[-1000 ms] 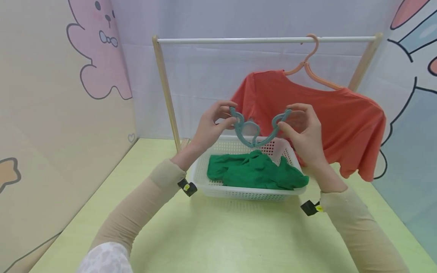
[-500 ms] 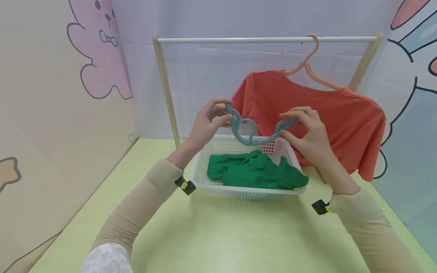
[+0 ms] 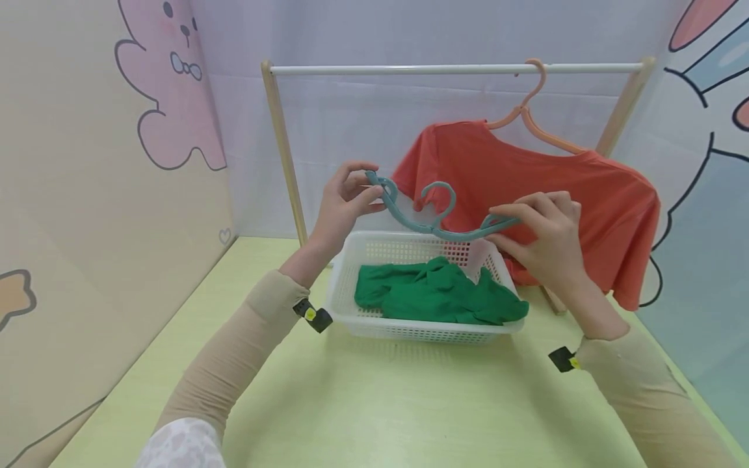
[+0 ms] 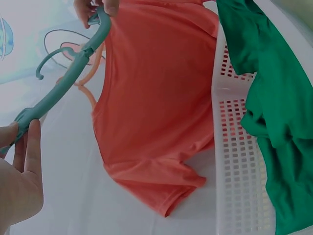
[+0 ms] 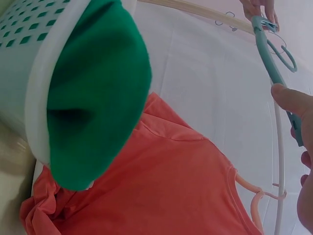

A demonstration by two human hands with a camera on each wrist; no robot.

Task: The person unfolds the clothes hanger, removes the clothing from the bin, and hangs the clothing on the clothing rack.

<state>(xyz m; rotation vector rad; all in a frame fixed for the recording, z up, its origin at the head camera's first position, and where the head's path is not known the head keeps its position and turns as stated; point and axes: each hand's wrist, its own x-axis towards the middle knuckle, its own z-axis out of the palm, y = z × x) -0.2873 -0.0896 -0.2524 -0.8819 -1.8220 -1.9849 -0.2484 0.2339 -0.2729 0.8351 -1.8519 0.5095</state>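
A teal foldable clothes hanger (image 3: 409,224) is held up in the air above the basket, its two arms spread out and its hook pointing up. My left hand (image 3: 344,207) pinches the left end between thumb and fingers. At the other end, my right hand (image 3: 547,240) pinches the right arm of the hanger. Beneath them a crumpled green cloth garment (image 3: 433,292) lies in a white perforated basket (image 3: 427,333). In the left wrist view the hanger (image 4: 63,85) spans between both hands, its middle joint showing.
Behind stands a rack with a white rail (image 3: 398,69) and wooden posts. On its right part a red short-sleeved shirt (image 3: 526,188) hangs from an orange hanger (image 3: 550,138). The basket rests on a pale yellow-green table (image 3: 374,403). Printed walls flank both sides.
My hands have moved apart, the left up and leftward, the right rightward and slightly down. The hanger's arms have spread from a deep U to a shallow curve, and its hook has risen.
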